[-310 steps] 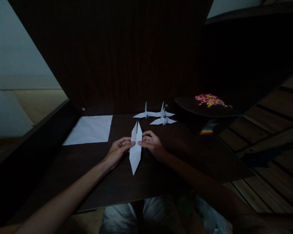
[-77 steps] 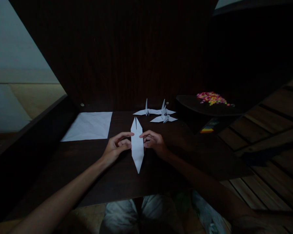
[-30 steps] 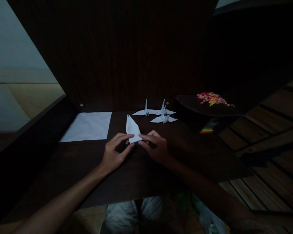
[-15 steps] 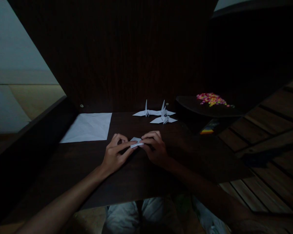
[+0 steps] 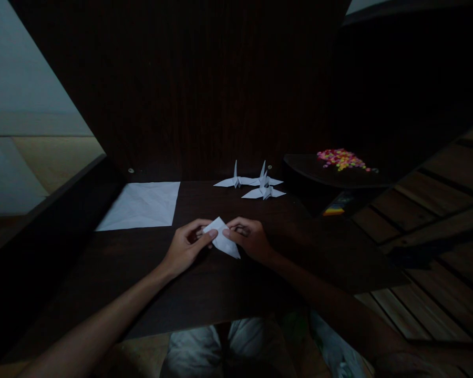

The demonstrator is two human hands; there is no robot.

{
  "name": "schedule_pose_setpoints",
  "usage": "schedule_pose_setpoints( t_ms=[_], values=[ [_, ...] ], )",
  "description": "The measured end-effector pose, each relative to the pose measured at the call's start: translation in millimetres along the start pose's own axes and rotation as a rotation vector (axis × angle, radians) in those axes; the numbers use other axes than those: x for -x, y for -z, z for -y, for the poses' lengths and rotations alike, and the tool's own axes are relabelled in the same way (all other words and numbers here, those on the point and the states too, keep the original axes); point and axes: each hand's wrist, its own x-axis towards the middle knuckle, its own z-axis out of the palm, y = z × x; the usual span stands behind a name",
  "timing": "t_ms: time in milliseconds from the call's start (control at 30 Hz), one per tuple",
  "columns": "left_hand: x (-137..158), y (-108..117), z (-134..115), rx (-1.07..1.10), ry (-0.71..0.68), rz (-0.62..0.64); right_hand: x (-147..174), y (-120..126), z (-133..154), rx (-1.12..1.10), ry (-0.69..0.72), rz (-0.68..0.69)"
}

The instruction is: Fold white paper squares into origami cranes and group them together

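Between my two hands is a small piece of folded white paper (image 5: 225, 243), roughly kite-shaped, with one corner pointing away from me and a longer tip toward me. My left hand (image 5: 187, 244) pinches its left edge, thumb on top and fingers underneath. On the opposite edge my right hand (image 5: 250, 239) pinches it the same way, its other fingers curled. Beyond my hands, three white paper cranes (image 5: 265, 192) stand close together on the dark table (image 5: 142, 278). A flat, creased white paper sheet (image 5: 144, 205) lies to the left.
A rounded dark shelf (image 5: 299, 163) at the right carries a heap of small pink and yellow pieces (image 5: 341, 159). Under it sits an object with a yellow and orange edge (image 5: 333, 211). A dark panel (image 5: 205, 89) rises behind the table, and a raised side board (image 5: 63, 202) bounds the left.
The folded paper has been turned and tilted, so its broad face now shows where it lay nearly edge-on. Both thumbs have moved onto its top face.
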Motion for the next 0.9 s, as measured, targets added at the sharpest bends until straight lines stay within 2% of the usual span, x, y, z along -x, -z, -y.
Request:
schedule_pose_setpoints(
  t_ms=[200,333,467,567,733,833,900],
  values=[
    [-1.8,0.9,3.1,0.108,0.095,0.093,-2.2,0.7,-1.7,-0.070,-0.071,0.063],
    [-4.3,2.5,5.8,0.195,0.117,0.002,-6.3,2.1,-3.6,-0.142,-0.131,0.047],
    [-6.4,3.4,8.2,0.238,0.133,-0.039,-10.5,2.6,-2.9,-0.286,-0.198,-0.045],
    [-6.9,3.0,8.2,0.229,0.146,-0.002,-10.9,2.5,-0.8,-0.337,-0.221,-0.072],
    [-4.2,1.4,3.6,0.175,0.158,0.108,-9.7,2.7,1.8,-0.300,-0.181,-0.130],
    [-3.0,1.6,3.4,0.136,0.134,0.090,-10.9,1.1,0.0,-0.340,-0.185,-0.135],
    [-2.9,1.7,5.5,0.094,0.099,0.030,-11.6,-1.2,-2.3,-0.377,-0.204,-0.148]
  ],
)
